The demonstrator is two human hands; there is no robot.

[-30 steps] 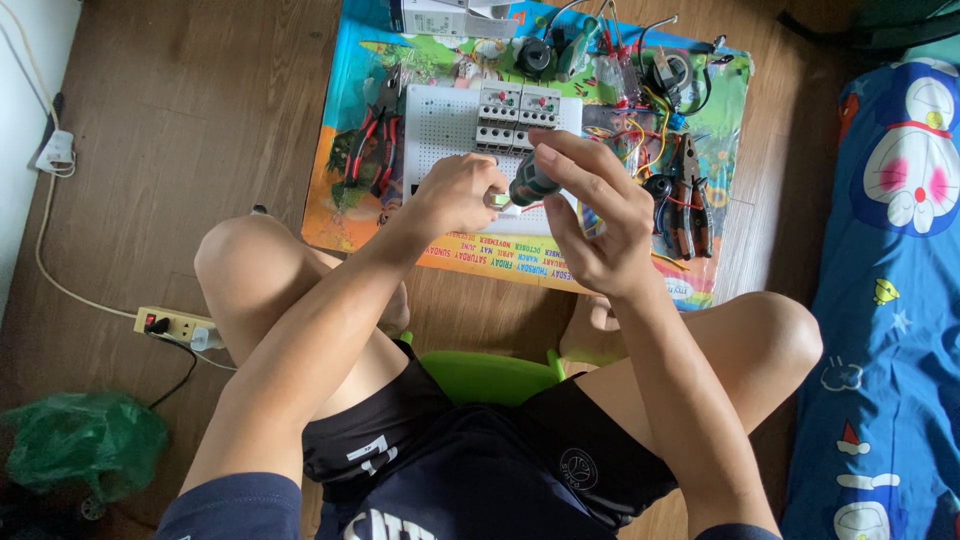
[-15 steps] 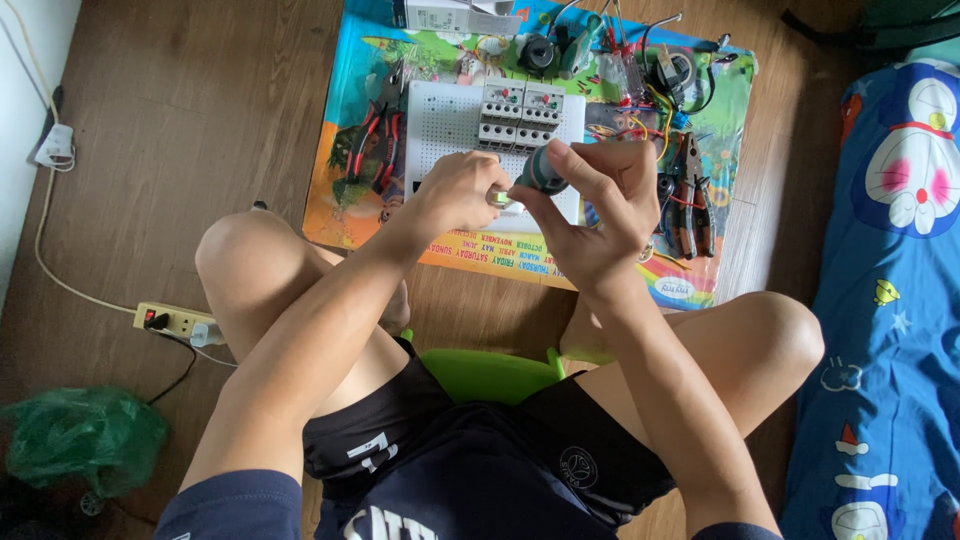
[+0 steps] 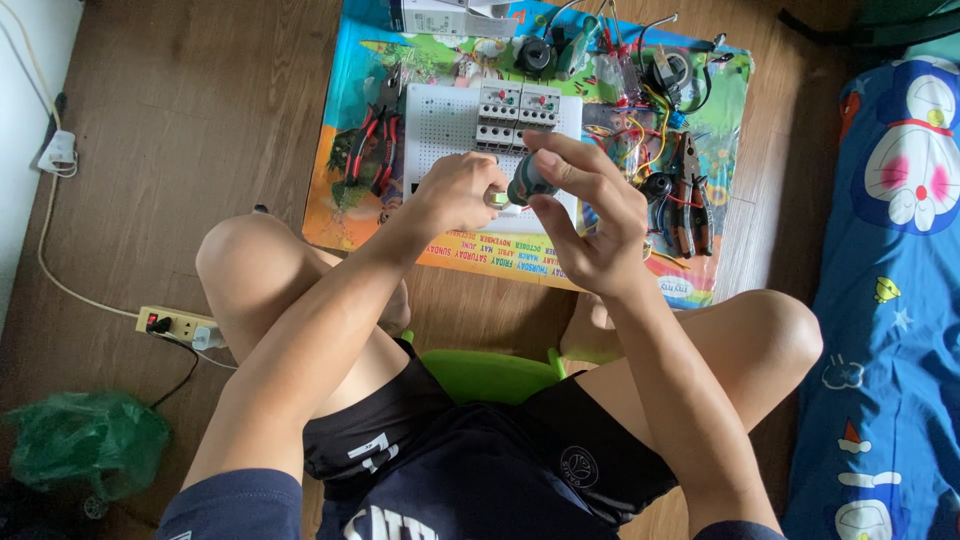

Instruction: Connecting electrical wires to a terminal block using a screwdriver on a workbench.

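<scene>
My right hand (image 3: 590,215) grips a small dark round push-button part (image 3: 528,186) between thumb and fingers. My left hand (image 3: 455,190) pinches the light-coloured front end of that same part, fingers curled round it. Both hands hover over a white perforated panel (image 3: 445,125) that carries two grey circuit breakers (image 3: 518,110) on a rail. The panel lies on a colourful printed mat (image 3: 350,215) on the wooden floor.
Red-handled pliers (image 3: 372,150) lie left of the panel. More pliers (image 3: 688,195), loose coloured wires (image 3: 630,140) and round black parts (image 3: 535,55) lie to the right and behind. A power strip (image 3: 172,323), a green bag (image 3: 85,440) and a blue bedsheet (image 3: 890,250) flank my knees.
Both hands have stayed together on the small part and drifted slightly toward the panel; my right-hand fingers have shifted round the part.
</scene>
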